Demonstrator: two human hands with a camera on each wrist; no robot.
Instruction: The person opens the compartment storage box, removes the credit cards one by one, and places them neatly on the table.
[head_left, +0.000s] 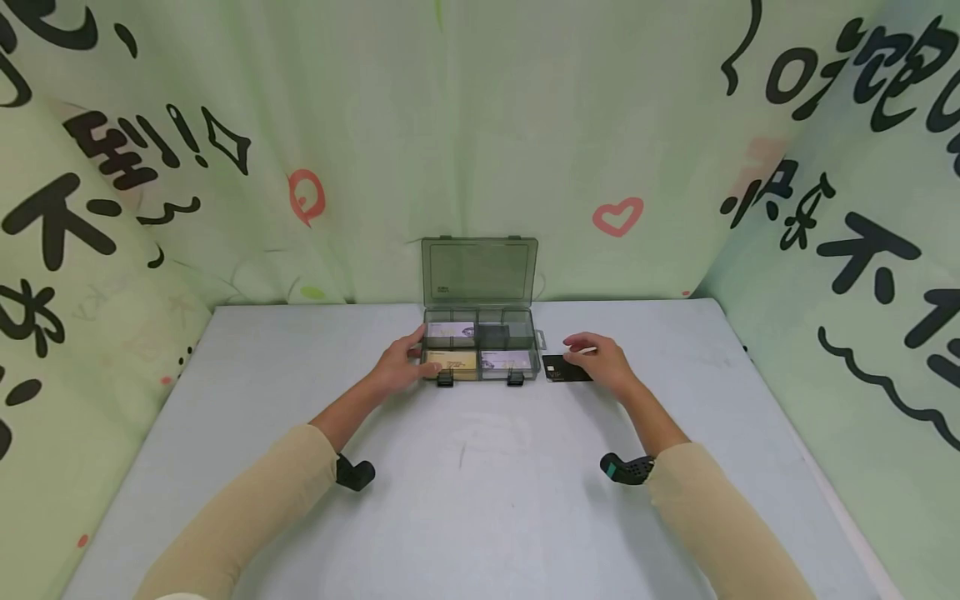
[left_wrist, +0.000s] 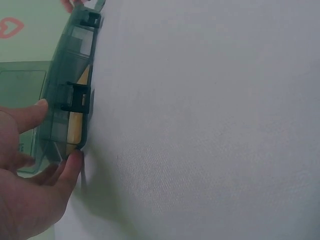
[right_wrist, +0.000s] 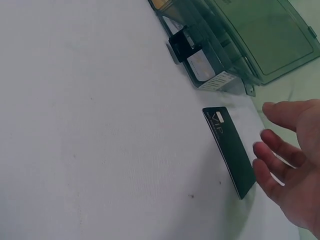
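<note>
A see-through grey-green plastic box lies on the table, its lid raised at the back. Inside, a yellow card is at front left, with pale purple cards at front right and back left. What the back right compartment holds is too dark to tell. My left hand grips the box's left end, thumb near the front corner. To the right of the box lies a black card marked VIP. Over its right end is my right hand, fingers loosely bent and nothing held.
Two dark latches, one at left and one at right, stick out from the box's front. A white cloth covers the table. Behind and beside it hang pale green curtains with black writing.
</note>
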